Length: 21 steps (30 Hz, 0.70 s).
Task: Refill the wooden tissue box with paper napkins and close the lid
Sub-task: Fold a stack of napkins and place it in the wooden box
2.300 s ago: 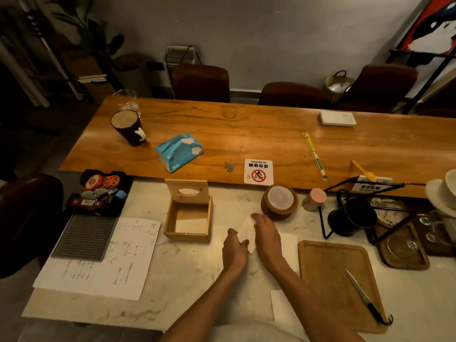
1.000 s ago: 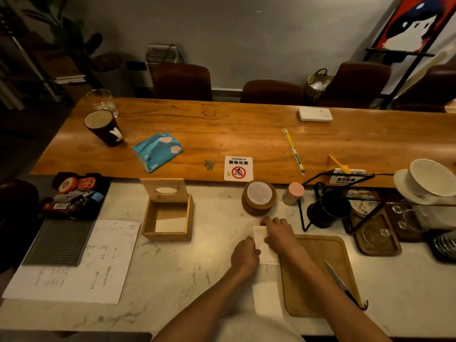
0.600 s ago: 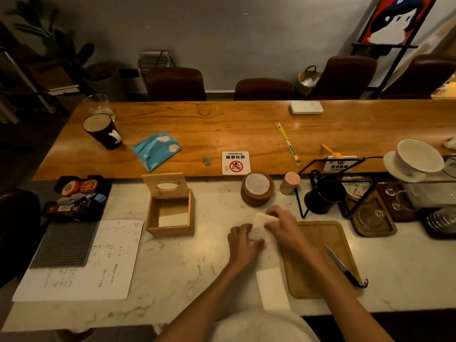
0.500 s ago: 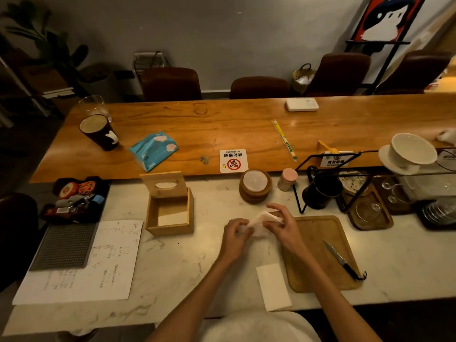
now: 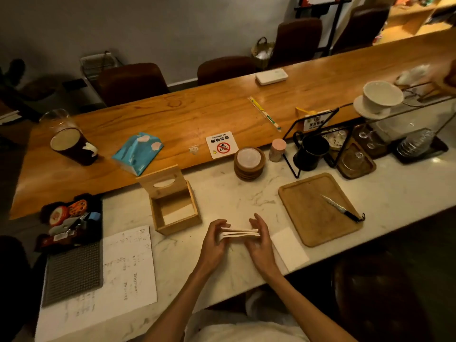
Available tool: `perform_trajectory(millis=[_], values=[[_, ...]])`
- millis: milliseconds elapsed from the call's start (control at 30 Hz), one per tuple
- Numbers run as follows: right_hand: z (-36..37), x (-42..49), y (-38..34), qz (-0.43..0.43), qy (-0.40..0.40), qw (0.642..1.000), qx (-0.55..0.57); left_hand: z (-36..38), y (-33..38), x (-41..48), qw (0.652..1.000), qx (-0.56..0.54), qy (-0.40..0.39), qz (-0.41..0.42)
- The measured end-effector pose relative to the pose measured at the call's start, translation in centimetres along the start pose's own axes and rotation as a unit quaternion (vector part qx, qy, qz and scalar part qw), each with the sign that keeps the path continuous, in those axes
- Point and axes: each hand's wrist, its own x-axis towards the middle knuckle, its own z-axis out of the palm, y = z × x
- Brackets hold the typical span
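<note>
A small stack of folded white napkins (image 5: 240, 233) is held flat just above the marble counter, squeezed at its ends between my left hand (image 5: 214, 243) and my right hand (image 5: 261, 240). The wooden tissue box (image 5: 176, 213) stands open to the upper left of my hands, a white napkin lying in its bottom. Its lid (image 5: 163, 185), with an oval slot, is tipped up against the box's back wall. Another white napkin (image 5: 290, 249) lies flat on the counter right of my right hand.
A wooden tray (image 5: 313, 213) with a knife (image 5: 341, 211) lies to the right. Papers (image 5: 123, 270) and a dark mat (image 5: 72, 272) lie left. Behind are stacked coasters (image 5: 249, 164), a black mug (image 5: 309, 154), a blue tissue pack (image 5: 138, 151) and a dark cup (image 5: 72, 146).
My hands lifted the napkin from the counter and now hold a folded stack edge-on between them, nearer the box. The camera view shifted and tilted, so the counter runs diagonally.
</note>
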Motion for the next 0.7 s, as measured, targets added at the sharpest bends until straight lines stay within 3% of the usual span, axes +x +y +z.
perform_trajectory(millis=[133, 400, 567, 700], values=[[2.3, -0.9, -0.8, 0.020, 0.042, 0.999, -0.003, -0.3, -0.2, 0.2, 0.999, 0.023, -0.035, 0.024], [1.2, -4.4, -1.1, 0.065, 0.209, 0.976, -0.008, 0.2, 3.0, 1.1, 0.987, 0.061, -0.130, 0.076], [-2.5, -5.9, -0.7, 0.136, 0.314, 0.939, 0.017, 6.6, 6.5, 2.4, 0.951, 0.179, -0.233, 0.097], [-5.6, -4.8, 0.7, 0.164, 0.339, 0.926, -0.024, 11.0, 6.2, 3.3, 0.908, 0.305, -0.282, 0.063]])
